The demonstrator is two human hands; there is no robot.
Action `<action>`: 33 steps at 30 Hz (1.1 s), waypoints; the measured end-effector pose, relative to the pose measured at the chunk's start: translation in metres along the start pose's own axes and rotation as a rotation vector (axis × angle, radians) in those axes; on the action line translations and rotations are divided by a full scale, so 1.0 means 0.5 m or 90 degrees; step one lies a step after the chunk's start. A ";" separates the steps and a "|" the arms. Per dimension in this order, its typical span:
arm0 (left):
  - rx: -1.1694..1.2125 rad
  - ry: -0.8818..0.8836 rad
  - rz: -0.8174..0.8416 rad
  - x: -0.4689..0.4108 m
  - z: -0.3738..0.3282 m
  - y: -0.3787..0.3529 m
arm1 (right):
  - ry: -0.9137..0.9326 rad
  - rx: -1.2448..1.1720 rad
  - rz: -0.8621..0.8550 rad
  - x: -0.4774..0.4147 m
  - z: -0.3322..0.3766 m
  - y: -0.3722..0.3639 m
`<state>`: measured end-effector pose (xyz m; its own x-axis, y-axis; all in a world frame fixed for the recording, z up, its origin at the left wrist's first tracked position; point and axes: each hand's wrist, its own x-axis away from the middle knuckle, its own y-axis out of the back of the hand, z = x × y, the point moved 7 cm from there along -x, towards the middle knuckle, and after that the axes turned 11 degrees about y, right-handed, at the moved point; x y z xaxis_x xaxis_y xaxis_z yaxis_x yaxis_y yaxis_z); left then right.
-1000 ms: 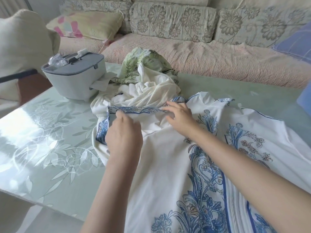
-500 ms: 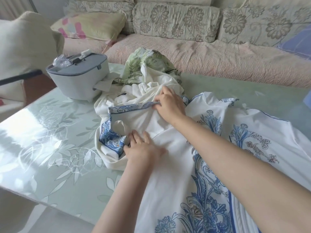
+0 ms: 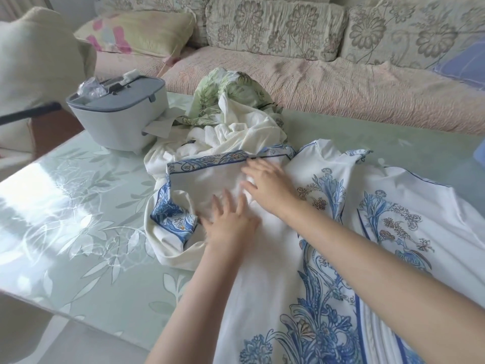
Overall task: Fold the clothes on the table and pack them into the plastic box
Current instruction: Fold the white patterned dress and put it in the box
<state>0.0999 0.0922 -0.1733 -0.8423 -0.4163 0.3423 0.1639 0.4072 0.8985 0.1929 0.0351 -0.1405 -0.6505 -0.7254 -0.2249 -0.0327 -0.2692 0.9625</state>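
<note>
Progress: early, first garment only | I see left hand (image 3: 231, 224) and right hand (image 3: 270, 187) flat, fingers spread, pressing the blue-print garment (image 3: 328, 258) mid-table | other clothes (image 3: 236, 114) heaped unfolded just beyond | plastic box (image 3: 118, 122) far left, lidded; I judge nothing is packed yet.

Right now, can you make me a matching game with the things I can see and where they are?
Things:
1. grey box
2. green cloth
3. pillow
4. left hand

Places:
A. on the sofa
B. flat on the blue-print cloth
C. on the table, far left
D. at the back of the clothes heap

Pairs: 1-C, 2-D, 3-A, 4-B
</note>
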 end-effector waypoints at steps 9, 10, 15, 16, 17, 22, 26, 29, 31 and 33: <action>-0.076 0.103 -0.111 0.022 0.018 0.037 | 0.014 -0.132 0.121 0.011 -0.015 -0.029; -0.057 0.065 -0.159 0.027 0.006 0.051 | 0.011 -0.199 0.071 0.015 -0.025 -0.006; 0.029 -0.148 -0.197 0.037 -0.076 0.052 | -0.156 -0.239 -0.117 0.074 -0.183 0.106; 0.035 -0.169 -0.172 0.033 -0.083 0.039 | -0.208 -0.212 -0.112 0.088 -0.223 0.117; 0.026 -0.186 -0.142 0.027 -0.085 0.022 | -0.251 -0.177 -0.110 0.102 -0.260 0.127; -0.081 -0.174 -0.087 -0.005 -0.075 -0.024 | -0.359 -0.097 -0.101 0.171 -0.386 0.135; 0.147 -0.179 -0.235 -0.008 -0.093 0.044 | -0.450 -0.095 -0.114 0.253 -0.470 0.141; 0.163 -0.235 -0.318 -0.027 -0.146 0.088 | -0.524 -0.050 -0.072 0.322 -0.529 0.137; 0.115 -0.299 -0.338 -0.055 -0.207 0.109 | -0.558 -0.049 -0.072 0.354 -0.556 0.137; 0.017 -0.342 -0.337 -0.096 -0.266 0.109 | -0.579 -0.032 -0.062 0.376 -0.573 0.143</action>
<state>0.2177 0.0261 -0.1041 -0.9405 -0.1114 -0.3210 -0.3397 0.2846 0.8964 0.2857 -0.3017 -0.1574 -0.9942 0.0741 -0.0784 -0.0993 -0.3463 0.9328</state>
